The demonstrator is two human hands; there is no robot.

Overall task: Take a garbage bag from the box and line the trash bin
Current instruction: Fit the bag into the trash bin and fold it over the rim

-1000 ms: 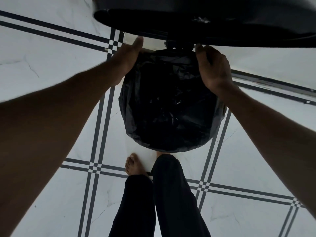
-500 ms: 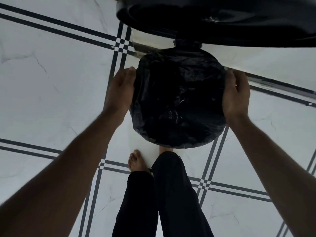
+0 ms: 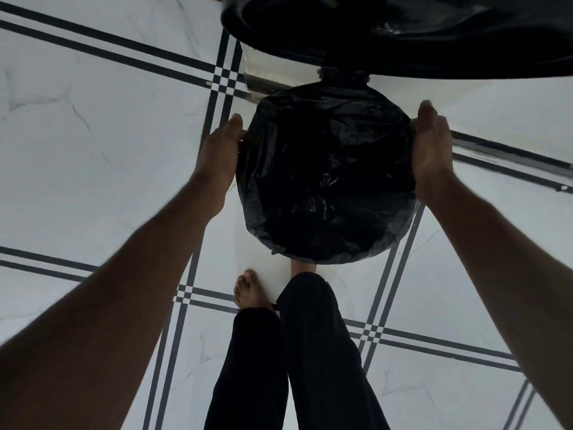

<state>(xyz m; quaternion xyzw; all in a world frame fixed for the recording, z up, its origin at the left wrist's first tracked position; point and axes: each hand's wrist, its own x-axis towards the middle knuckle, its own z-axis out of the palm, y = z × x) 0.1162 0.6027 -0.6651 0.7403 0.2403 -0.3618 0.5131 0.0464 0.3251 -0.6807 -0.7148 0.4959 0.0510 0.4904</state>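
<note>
A round trash bin stands on the floor in front of me, its mouth fully covered by a black garbage bag [image 3: 325,181] that sags inside and folds out over the rim. The bin's black lid [image 3: 403,35] stands open at the top of the view, joined at a hinge [image 3: 344,77]. My left hand [image 3: 218,159] presses on the bag at the rim's left side, thumb on top. My right hand [image 3: 431,150] lies against the bag at the rim's right side, fingers pointing away from me. The bin's body is hidden under the bag.
White marble floor tiles with black double lines [image 3: 186,299] lie all around. My bare left foot [image 3: 248,290] stands just before the bin. My right leg [image 3: 319,336] in dark trousers reaches under the bin's front edge. A shiny metal piece [image 3: 266,72] sits behind the bin.
Both hands slid from the far rim near the hinge to the bin's left and right sides. The bag's edge now lies spread around the rim.
</note>
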